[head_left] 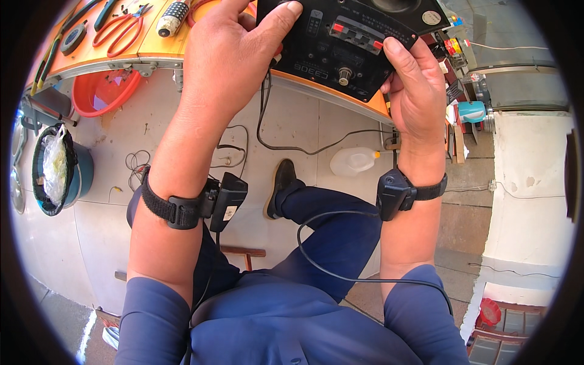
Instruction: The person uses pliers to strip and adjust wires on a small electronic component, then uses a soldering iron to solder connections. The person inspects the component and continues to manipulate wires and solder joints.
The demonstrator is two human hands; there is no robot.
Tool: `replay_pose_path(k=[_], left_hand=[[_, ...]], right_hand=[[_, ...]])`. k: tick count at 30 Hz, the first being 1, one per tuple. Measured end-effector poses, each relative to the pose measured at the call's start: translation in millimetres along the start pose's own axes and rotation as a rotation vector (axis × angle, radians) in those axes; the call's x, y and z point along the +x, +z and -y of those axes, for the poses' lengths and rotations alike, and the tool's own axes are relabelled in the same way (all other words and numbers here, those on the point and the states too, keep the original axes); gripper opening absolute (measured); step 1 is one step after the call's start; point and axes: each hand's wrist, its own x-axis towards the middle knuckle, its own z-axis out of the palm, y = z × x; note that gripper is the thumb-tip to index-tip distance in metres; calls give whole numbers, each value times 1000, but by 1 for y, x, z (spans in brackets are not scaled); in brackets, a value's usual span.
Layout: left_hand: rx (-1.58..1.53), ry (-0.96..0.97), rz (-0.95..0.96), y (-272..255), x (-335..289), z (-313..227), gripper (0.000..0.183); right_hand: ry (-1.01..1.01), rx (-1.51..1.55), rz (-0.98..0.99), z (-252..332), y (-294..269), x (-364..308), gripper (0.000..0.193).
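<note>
A black speaker box (316,52) is held up in front of me over the table's front edge, its back panel facing me. On that panel are a row of terminals with red clips (359,38), a small silver knob (345,75) and part of a round opening at the top. My left hand (228,58) grips its left side, the thumb lying over the panel's face. Closed on the right edge is my right hand (417,85), its thumb tip beside a red clip. A black cable (263,115) hangs from near my left hand.
On the orange table (152,36) lie red-handled scissors (121,30), a tape measure (74,38) and other tools. Below stand a red basin (103,100) and a lined bucket (64,170). A plastic jug (353,161) and loose cords are on the floor. Clutter lines the right side.
</note>
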Motion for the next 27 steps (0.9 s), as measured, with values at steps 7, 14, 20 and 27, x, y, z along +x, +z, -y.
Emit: replay_pose_path(k=[7, 14, 20, 27], left_hand=[[-35, 25, 10, -1, 3, 4, 33], [-79, 49, 27, -2, 4, 13, 33], [7, 214, 0, -3, 5, 24, 43], [-37, 213, 16, -3, 5, 25, 42]], right_hand=[[-6, 23, 11, -1, 0, 1, 22], [-4, -4, 1, 1, 0, 0, 24], [15, 19, 12, 3, 0, 0, 25], [21, 25, 7, 2, 0, -2, 25]])
